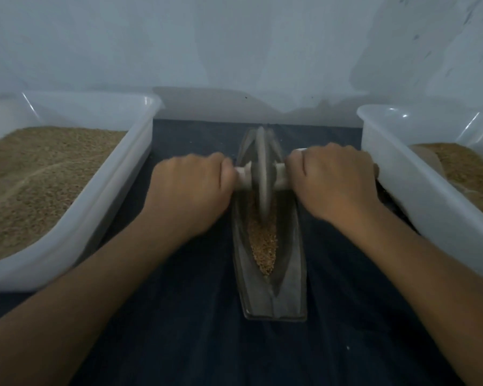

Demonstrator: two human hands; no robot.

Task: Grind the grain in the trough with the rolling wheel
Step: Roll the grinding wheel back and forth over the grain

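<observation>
Single head cam, looks forward and down, close in. Trough (271, 246) centered, running near to far.

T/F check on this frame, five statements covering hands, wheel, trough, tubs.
1. Both hands hold the wheel's axle handle. True: the left hand and right hand each have a grip on the wooden handle either side of the wheel.
2. The wheel sits at the near end of the trough. False: it is in the far half of the trough.
3. Grain lies in the trough in front of the wheel, nearer the camera. True: see the grain.
4. The left tub is empty. False: the left tub holds brown grain.
5. The trough stands on a white cloth. False: the cloth is dark blue.
</observation>
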